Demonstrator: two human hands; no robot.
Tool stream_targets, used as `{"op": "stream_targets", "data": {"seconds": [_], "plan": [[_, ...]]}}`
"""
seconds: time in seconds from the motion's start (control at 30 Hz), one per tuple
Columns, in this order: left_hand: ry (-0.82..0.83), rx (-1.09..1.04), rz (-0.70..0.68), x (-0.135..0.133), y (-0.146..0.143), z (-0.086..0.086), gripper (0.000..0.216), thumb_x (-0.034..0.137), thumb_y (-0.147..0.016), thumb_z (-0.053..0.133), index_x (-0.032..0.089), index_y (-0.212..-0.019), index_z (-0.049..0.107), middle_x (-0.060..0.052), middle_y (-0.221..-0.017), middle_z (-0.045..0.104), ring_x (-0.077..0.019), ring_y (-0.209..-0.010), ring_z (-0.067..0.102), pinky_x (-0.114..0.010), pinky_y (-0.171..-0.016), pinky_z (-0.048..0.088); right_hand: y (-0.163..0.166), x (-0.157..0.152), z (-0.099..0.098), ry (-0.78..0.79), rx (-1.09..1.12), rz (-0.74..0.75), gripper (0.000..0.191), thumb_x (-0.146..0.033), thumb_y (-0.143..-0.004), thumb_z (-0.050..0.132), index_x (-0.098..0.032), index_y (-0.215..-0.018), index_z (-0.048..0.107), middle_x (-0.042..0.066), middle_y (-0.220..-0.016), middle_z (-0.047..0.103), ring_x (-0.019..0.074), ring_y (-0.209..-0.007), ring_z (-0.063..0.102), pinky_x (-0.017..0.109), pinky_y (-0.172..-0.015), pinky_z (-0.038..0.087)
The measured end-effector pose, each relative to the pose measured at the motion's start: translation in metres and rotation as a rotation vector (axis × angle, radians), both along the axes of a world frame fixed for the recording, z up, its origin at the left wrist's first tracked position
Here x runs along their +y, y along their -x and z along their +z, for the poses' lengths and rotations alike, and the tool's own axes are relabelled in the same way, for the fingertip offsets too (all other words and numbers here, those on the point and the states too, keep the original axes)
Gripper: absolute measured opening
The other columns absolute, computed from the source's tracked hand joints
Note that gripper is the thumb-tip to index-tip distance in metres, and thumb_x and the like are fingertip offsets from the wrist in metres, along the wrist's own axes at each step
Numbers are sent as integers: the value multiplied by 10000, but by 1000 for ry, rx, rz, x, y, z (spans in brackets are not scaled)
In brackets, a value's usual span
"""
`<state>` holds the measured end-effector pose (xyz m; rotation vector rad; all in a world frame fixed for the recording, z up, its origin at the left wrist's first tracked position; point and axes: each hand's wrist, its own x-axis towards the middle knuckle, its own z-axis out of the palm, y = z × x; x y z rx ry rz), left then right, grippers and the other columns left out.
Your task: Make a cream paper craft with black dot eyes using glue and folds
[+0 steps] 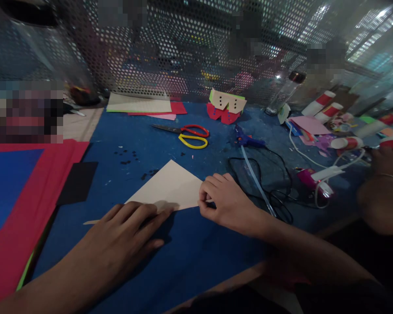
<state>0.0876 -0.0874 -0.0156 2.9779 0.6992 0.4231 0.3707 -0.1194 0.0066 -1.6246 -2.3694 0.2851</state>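
1. nearest, the left hand [131,231] lies flat over the near edge of the cream paper [170,187], fingers extended, thumb apart, pressing rather than gripping.
2. a little farther, the right hand [225,198] curls inward; its thumb and forefinger seem to pinch the paper's right corner.
3. the paper sits between and under the hands on the blue worktop [196,253], showing as a triangle pointing away.
4. it should be light, fairly stiff, easily creased and quick to slide; edges and corners offer the best hold, with flat fingers steadying the middle.
5. beyond it lie a blue glue gun [248,140], then the red-and-yellow scissors [194,136].
6. farthest, a cream-and-red paper cutout [227,102] stands near the perforated screen [144,56].
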Motion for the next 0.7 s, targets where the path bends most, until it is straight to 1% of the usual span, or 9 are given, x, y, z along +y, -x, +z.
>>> {"op": "stream_targets", "data": {"seconds": [0.2,0.43,0.7], "plan": [[29,21,28,-1,4,-5,424,401,-1063,465,284,-1459,563,-82,-1113,716,-278,-974,636,-411,-830,474,-4,-1,1,16,-3,-20,72,-160,-862,599,-211,-835,555,8,-886,633,189,-878,528,350,-807,317],[32,6,25,-1,5,-4,440,401,-1066,473,276,-1482,544,-79,-1116,708,-271,-974,631,-394,-827,474,-11,-1,5,29,-22,-8,85,-134,-835,591,-208,-831,550,-4,-870,624,176,-858,531,350,-812,316],[8,-8,-2,0,3,-1,424,397,-1083,433,259,-1467,549,-67,-1133,711,-252,-969,621,-388,-836,460,-17,-2,10,31,-94,-10,91,-130,-826,558,-212,-823,518,14,-863,615,187,-837,522,352,-801,311]]}}
